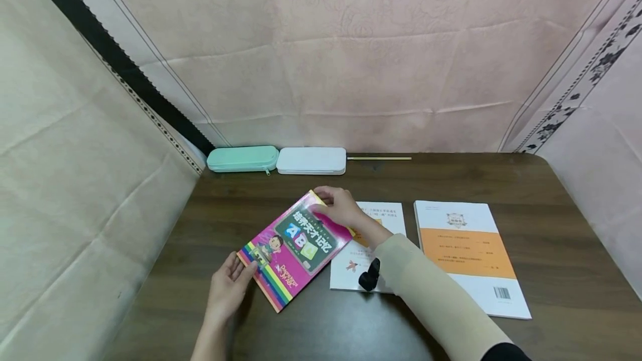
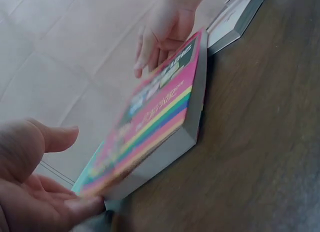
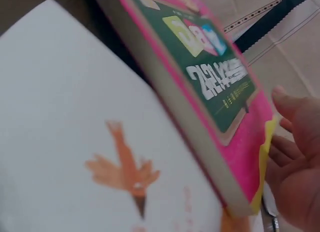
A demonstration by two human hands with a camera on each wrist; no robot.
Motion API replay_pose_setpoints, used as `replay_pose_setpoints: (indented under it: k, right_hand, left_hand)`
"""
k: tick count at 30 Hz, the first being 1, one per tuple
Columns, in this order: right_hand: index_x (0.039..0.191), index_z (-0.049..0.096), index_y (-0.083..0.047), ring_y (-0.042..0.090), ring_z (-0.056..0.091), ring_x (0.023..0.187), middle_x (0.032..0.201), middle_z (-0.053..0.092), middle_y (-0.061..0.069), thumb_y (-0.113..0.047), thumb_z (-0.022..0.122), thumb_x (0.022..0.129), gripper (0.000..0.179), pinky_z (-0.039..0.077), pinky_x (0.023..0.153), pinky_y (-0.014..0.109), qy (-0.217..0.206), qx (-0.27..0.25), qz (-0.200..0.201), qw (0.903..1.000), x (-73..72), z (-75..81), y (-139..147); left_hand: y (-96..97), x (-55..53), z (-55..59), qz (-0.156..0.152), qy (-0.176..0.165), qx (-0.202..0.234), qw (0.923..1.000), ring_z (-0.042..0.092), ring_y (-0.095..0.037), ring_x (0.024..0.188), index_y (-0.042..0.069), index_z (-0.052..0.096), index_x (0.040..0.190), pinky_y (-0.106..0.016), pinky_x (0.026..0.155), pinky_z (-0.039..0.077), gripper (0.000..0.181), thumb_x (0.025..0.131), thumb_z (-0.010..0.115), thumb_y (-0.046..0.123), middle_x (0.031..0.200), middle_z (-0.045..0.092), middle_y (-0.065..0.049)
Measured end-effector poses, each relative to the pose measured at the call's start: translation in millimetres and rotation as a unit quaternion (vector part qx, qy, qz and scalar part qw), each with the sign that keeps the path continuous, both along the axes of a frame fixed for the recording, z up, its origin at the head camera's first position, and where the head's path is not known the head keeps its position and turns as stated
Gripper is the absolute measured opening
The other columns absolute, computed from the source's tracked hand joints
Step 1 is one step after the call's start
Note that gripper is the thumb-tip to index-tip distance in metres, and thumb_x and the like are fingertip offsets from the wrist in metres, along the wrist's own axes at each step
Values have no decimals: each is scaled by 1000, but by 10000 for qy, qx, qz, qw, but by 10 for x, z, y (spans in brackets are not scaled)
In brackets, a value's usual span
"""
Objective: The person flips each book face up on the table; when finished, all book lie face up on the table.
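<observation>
A pink book (image 1: 296, 249) with a green blackboard picture and rainbow stripes lies slanted between both hands. At its lower left corner is my left hand (image 1: 228, 288); in the left wrist view the fingertips (image 2: 85, 207) touch that corner while the thumb stands apart. My right hand (image 1: 341, 208) is at the upper right edge, and in the right wrist view its thumb (image 3: 285, 102) is raised off the cover. Close to the right hand, a white book (image 3: 65, 112) with an orange bird shows partly under the forearm. Whether the pink book touches the table all over is unclear.
Another white book (image 1: 466, 294) with an orange band lies to the right. Along the back edge are a mint zip case (image 1: 243, 159), a white case (image 1: 311, 161) and a thin gold-coloured stick (image 1: 379, 159). Pale cloth (image 1: 376, 71) hangs behind the brown table (image 1: 541, 227).
</observation>
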State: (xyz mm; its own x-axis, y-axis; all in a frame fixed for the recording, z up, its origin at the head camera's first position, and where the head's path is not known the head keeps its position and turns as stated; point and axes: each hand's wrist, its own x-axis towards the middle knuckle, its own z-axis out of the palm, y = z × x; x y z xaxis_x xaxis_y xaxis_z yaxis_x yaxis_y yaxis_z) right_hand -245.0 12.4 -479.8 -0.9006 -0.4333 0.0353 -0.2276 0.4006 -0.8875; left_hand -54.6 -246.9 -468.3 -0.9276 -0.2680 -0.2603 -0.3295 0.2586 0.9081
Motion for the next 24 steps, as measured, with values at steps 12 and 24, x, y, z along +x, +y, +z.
replay_pose_setpoints:
  k: [12, 24]
  right_hand:
    - [136, 61, -3, 20, 63, 108, 124, 67, 9, -26, 74, 95, 49, 55, 92, 33, 338, 349, 114, 9988, 60, -14, 203]
    - [122, 69, -2, 12, 54, 70, 80, 62, -2, -28, 79, 91, 42, 47, 66, 26, 266, 1401, 768, 9868, 238, 64, 664]
  left_hand:
    - [-108, -39, -11, -601, -199, -1572, 9855, 31, -48, 143, -7, 24, 157, -62, 115, 28, 57, 109, 45, 17, 155, 32, -33]
    - [-352, -192, -32, -1830, 53, -2245, 9571, 38, -50, 139, -4, 38, 153, -58, 111, 38, 73, 91, 76, 9, 158, 32, -28]
